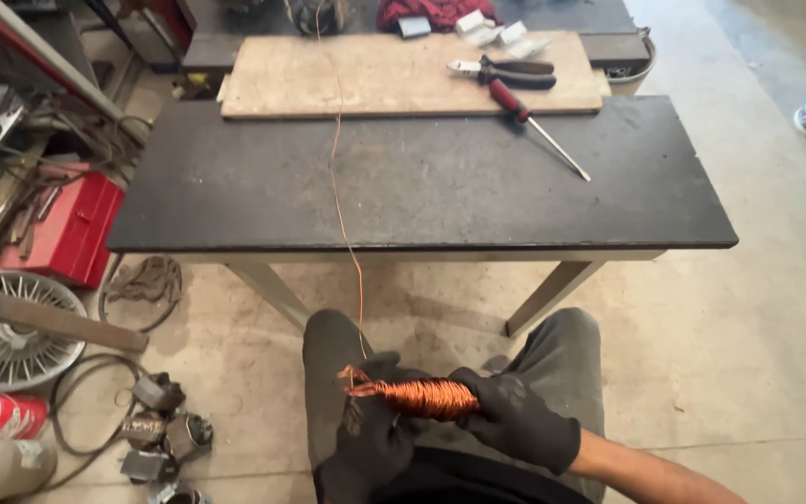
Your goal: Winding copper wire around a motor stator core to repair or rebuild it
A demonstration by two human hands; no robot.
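Closest in, over the seated person's knees, a spindle-shaped bundle of copper wire [419, 396] lies with its long axis roughly level, running left to right between two black-gloved hands. The right hand [515, 418] has its fingers closed tight around the bundle's right end. The left hand [375, 425] sits under and against the left end, fingers curled beneath it, though I cannot tell how firmly they grip; the frayed tip of the bundle pokes out just past them. Both hands touch the bundle, the right holding more of it.

From the bundle's left end a single copper strand [338, 187] rises and runs straight away from the person, up over the near edge of the dark workbench [235, 205] and across its top.

Left of the workbench on the floor lie small motor parts [165, 425], a wire fan guard [11, 327] and a red toolbox [76, 229]. At the workbench's far side rests a wooden board [375, 79] bearing pliers [506, 73], with a red-handled screwdriver [534, 126] reaching off the board's edge.
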